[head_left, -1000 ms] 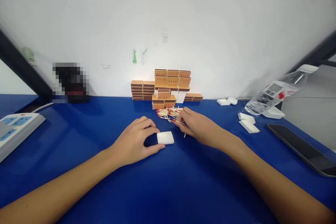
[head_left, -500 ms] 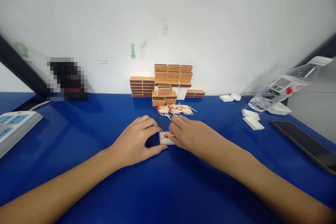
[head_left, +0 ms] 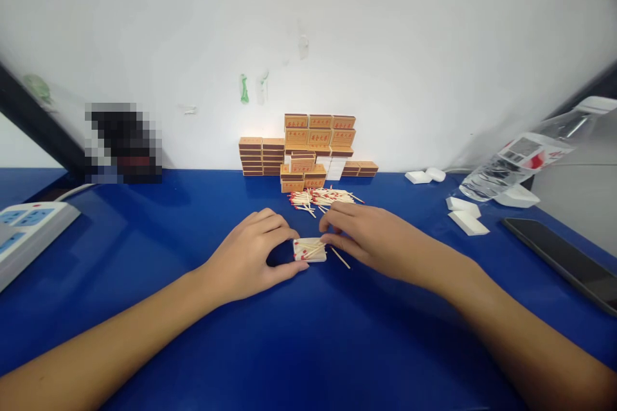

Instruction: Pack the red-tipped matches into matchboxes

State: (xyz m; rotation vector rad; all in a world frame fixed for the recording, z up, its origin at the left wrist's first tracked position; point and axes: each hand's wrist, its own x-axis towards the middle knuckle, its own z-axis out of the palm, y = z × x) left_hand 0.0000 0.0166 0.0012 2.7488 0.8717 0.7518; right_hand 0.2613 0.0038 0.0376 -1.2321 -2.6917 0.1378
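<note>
A small white matchbox tray (head_left: 315,259) lies on the blue table, with several red-headed matches (head_left: 311,247) inside, some askew. My left hand (head_left: 258,253) grips the tray's left end between thumb and fingers. Over its right end hovers my right hand (head_left: 354,231), thumb and fingers apart, the thumb tip close to the match ends. One loose match (head_left: 340,258) rests on the table just right of the tray. Behind my hands lies a pile of matches (head_left: 322,198), partly hidden by my right hand.
Stacked matchboxes (head_left: 319,138) stand against the wall behind the pile. At right are a tilted plastic bottle (head_left: 525,154), white pieces (head_left: 467,221) and a dark phone (head_left: 562,263). A power strip (head_left: 36,237) sits at left.
My right hand has loosened its pinch on the matches and drawn slightly right. More matches now show in the tray, and one lies beside it. My left hand keeps its hold.
</note>
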